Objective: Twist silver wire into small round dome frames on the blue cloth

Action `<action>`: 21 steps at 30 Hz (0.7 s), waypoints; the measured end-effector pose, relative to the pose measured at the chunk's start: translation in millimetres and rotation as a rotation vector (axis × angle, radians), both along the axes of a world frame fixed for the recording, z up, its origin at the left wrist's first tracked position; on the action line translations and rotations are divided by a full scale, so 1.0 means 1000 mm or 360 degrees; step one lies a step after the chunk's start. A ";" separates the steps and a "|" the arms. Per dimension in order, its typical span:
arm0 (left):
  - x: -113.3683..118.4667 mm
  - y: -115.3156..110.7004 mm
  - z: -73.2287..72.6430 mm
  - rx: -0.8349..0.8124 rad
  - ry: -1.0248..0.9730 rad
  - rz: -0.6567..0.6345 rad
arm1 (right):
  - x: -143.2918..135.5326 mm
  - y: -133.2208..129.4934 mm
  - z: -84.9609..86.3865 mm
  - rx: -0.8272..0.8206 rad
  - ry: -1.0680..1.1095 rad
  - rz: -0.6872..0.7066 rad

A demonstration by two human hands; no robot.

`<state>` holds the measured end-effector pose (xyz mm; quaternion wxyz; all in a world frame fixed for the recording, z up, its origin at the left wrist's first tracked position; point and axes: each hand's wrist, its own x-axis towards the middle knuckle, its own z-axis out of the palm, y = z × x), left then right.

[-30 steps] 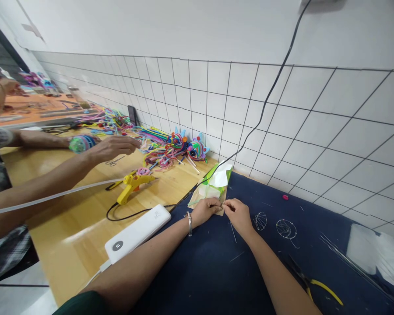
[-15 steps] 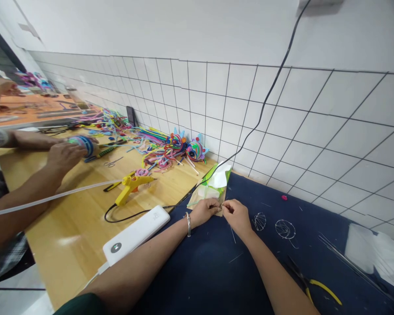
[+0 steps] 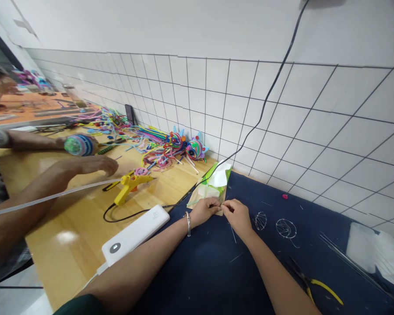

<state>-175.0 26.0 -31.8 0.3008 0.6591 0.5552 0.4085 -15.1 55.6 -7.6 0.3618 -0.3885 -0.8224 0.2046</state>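
Note:
My left hand [image 3: 206, 209], with a bracelet [image 3: 188, 224] at its wrist, is closed in a pinch. Close against it, my right hand [image 3: 237, 214] pinches a thin wire [image 3: 233, 233], whose loose end slants down below the fingers. What lies between the two sets of fingertips is too small to make out. Just behind the hands rests a brown, green and white paper packet [image 3: 218, 177]. To the right, a small wire form [image 3: 260, 220] and a round wire form with curved strands [image 3: 286, 228] lie on the dark blue cloth [image 3: 210, 271].
Pliers with yellow handles [image 3: 326, 291], straight wires [image 3: 348, 258] and clear plastic bags [image 3: 361, 247] lie right. At left are a white power bank [image 3: 136, 236], a yellow glue gun [image 3: 128, 188], colourful craft sticks and strands [image 3: 157, 153], and a co-worker's hand [image 3: 98, 165] near a striped ball [image 3: 80, 145].
My hands stay nearly in place, still pinched together. The co-worker's nearer hand has left the striped ball and reached right toward the glue gun.

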 end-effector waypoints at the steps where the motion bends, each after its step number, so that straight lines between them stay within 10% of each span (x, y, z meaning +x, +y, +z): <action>1: 0.000 0.000 0.001 0.0002 -0.0001 -0.0008 | 0.000 0.000 0.000 -0.0006 0.0002 0.0012; 14: -0.004 0.001 0.000 0.0039 0.0032 -0.0041 | 0.003 0.003 0.006 -0.0075 0.0062 0.0032; 21: -0.004 0.001 -0.002 0.0043 0.0047 -0.0045 | 0.027 -0.002 0.042 -0.0295 0.0164 -0.0079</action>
